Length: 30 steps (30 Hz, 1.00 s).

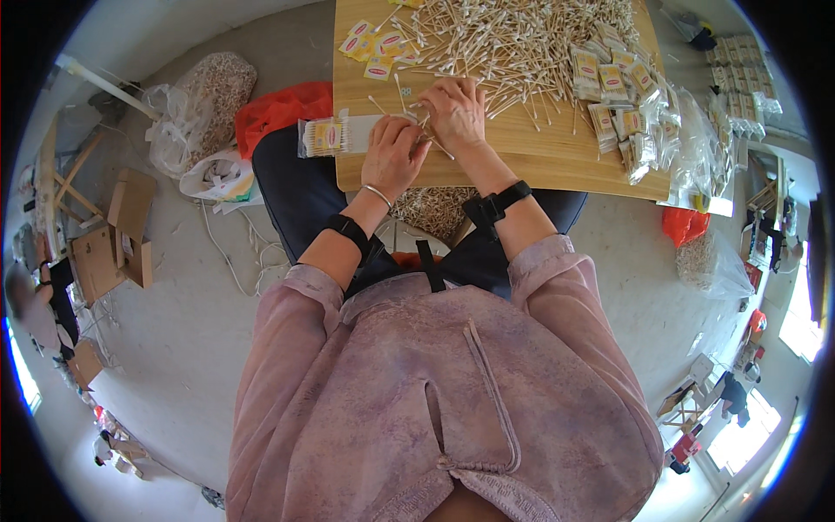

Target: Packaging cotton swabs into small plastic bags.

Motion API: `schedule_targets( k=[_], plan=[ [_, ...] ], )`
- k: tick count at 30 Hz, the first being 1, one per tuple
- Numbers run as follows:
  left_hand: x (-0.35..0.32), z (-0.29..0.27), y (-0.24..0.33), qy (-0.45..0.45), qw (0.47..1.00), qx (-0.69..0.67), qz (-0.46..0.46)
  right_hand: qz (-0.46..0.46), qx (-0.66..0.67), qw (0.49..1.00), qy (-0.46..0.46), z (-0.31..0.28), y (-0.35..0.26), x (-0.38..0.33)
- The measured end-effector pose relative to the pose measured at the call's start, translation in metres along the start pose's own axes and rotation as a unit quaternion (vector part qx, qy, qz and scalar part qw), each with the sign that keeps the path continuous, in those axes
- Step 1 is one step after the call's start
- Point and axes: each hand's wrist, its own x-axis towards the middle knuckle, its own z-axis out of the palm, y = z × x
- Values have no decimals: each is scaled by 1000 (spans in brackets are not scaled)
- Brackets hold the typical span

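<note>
My left hand [396, 155] and my right hand [456, 115] meet at the table's near edge, fingers curled in and close together. Both are closed on a few cotton swabs [424, 124], whose sticks show between the fingertips; how many lie in each hand is hidden. Some loose swabs [398, 85] lie just beyond the fingers. Left of my left hand is a clear pack of cotton swabs [323, 137] with a yellow label, next to a whitish plastic sleeve [358, 133]. A great heap of cotton swabs [513, 52] covers the far part of the table.
Yellow-and-white cards [378, 67] lie at the wooden table's [557, 161] far left. Filled swab packs [622, 96] pile up on its right, beside clear plastic bags [696, 148]. A red bag [283, 113] and a big sack of swabs [222, 91] stand to the left.
</note>
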Motion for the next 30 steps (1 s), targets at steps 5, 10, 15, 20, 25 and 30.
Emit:
schedule_targets(
  k=[5,10,15,20,25,30],
  plan=[
    [1,-2,3,5,999,-47,-17,14,15,1000,13,9,-15,6],
    [2,-4,7,37,995,-52,-78,24,18,999,-19,11,-16,11],
    [3,-4,3,85,992,-51,-77,-17,65,997,-31,6,-9,2],
    [1,-1,0,48,997,27,-54,-15,86,996,5,-6,0,-11],
    [0,1,-3,30,996,50,-61,35,67,997,2,-36,11,-42],
    [3,4,-3,61,995,31,-71,18,64,998,-7,-37,-5,-55]
  ],
)
